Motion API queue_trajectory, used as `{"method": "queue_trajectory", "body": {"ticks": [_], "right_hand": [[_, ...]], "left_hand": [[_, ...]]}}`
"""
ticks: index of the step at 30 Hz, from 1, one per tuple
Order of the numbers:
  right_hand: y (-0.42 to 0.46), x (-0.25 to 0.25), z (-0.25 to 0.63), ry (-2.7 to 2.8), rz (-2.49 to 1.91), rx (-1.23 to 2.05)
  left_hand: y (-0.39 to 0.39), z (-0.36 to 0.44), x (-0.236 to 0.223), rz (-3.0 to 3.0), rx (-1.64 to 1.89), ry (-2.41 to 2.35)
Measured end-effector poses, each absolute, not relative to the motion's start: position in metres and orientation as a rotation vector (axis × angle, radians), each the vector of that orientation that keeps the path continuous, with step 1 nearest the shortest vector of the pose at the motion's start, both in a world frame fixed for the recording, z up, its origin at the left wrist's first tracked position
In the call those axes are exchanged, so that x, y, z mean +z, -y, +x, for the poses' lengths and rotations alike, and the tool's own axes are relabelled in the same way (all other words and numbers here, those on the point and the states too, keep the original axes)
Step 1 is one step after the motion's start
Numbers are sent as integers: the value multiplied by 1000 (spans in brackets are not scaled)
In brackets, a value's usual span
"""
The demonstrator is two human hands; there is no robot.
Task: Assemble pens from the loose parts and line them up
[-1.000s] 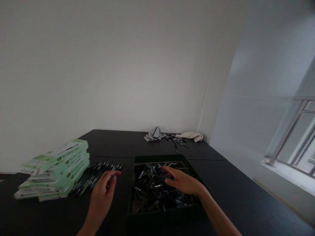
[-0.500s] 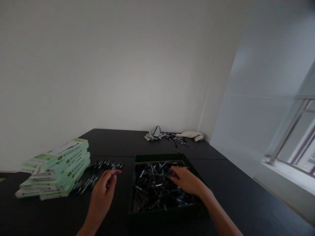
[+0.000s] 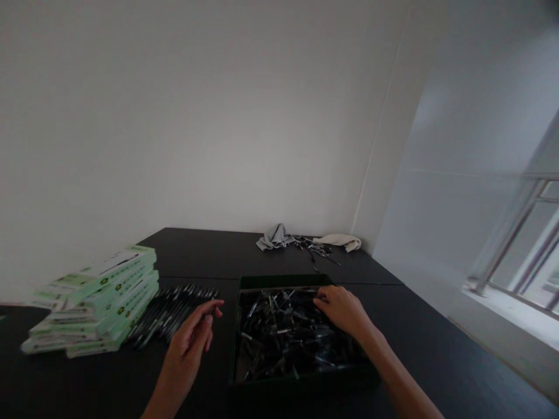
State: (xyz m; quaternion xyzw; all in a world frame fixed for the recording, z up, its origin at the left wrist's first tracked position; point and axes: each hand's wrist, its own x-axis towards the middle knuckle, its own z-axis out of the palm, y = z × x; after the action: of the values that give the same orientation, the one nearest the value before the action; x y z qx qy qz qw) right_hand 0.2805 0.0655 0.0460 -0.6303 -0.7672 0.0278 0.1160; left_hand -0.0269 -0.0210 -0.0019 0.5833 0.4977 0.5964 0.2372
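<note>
A dark green box (image 3: 286, 281) on the black table holds a jumble of black-and-clear pens (image 3: 283, 331). My right hand (image 3: 343, 308) is over the box's far right part, its fingers curled down at the pens; anything between the fingertips is hidden. Left of the box, my left hand (image 3: 190, 337) hovers above the table with thumb and index finger apart and nothing visible in it. Just beyond it lies a row of black pens (image 3: 172, 311), roughly side by side.
Green-and-white cartons (image 3: 100, 308) are stacked at the left, against the row of pens. At the back of the table (image 3: 209, 253) lie a grey cloth (image 3: 276, 237), loose pens (image 3: 314, 247) and a cream cloth (image 3: 343, 240). A window with a metal rail is at right.
My right hand has moved right and slightly away, toward the box's far right corner. My left hand has shifted slightly right, its fingers a little more spread.
</note>
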Motion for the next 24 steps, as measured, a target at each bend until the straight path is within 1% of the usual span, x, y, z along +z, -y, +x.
{"method": "queue_trajectory", "body": {"ticks": [3,8,16,21,24], "right_hand": [[-72,48,281,2259,-1858,73],[-81,53,280,2385,-1751,158],[-97,57,277,2529,-1605,52],[-95,55,275,2769,-1540,163],[-85,60,263,2823,-1515,138]], "left_hand": [[22,-25,0,1545,1669,-1337],[21,-25,0,1460,1712,-1328],[31,-20,4,1323,1658,-1401],[30,-22,0,1275,1626,-1432],[29,-23,-4,1252,1631,-1465]]}}
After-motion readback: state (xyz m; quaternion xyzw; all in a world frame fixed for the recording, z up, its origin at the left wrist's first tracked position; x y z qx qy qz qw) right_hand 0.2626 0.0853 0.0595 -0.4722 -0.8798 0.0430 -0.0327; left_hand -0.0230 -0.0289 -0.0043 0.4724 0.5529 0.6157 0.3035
